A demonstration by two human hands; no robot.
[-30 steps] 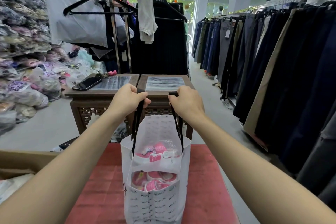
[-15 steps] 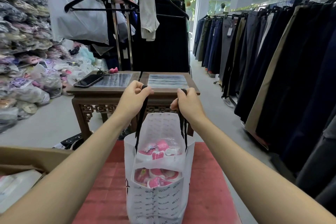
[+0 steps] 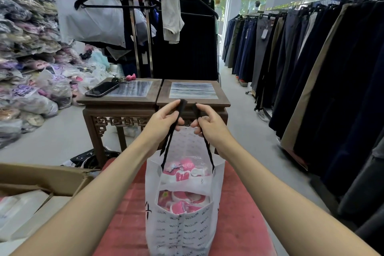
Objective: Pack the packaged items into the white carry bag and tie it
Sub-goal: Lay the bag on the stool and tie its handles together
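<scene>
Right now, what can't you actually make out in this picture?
Head view only:
- Bottom of the white carry bag: cut off by the lower frame edge.
- Lower packaged items: hidden behind the bag's front wall.
- Black handles: tops wrapped inside the left hand and right hand.
- Bag's printed lettering: too small to read.

Both forearms are bare from the bottom edge of the view up to the wrists, with no sleeve showing. The left hand (image 3: pixel 164 119) and right hand (image 3: pixel 209 124) are ungloved. Fingernails are short and plain.
</scene>
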